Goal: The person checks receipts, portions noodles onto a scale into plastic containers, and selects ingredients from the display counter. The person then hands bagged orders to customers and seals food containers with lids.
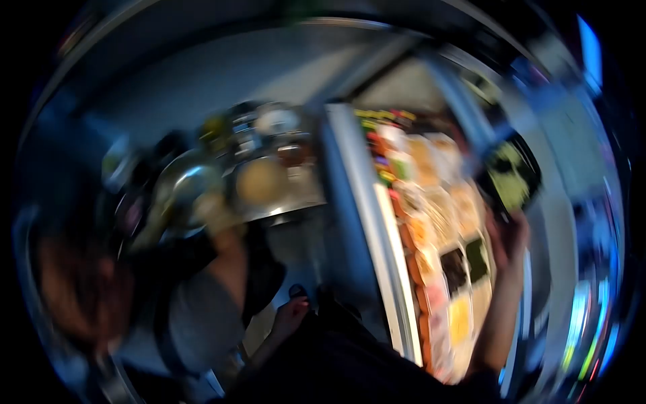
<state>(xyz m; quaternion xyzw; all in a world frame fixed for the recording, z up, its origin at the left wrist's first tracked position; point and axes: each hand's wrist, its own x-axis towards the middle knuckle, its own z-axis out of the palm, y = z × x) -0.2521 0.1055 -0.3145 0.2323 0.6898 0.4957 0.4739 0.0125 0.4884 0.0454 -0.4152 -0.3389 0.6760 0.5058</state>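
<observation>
My right hand (508,236) grips the near edge of a black bowl (536,163) on the right. Pale green food, perhaps leaves, lies in the bowl (508,178), though motion blur hides its kind. Low in the middle, close to my body, my left hand (293,313) is closed with its fingers curled. A small dark thing (297,291) shows at its fingertips, too blurred to name.
Left of my right arm runs a lit counter with several food trays (459,320). At left a co-worker's hand (215,209) reaches by a metal bowl (188,182). Beyond are a round tan item (262,180) and several containers (276,121) on a metal surface.
</observation>
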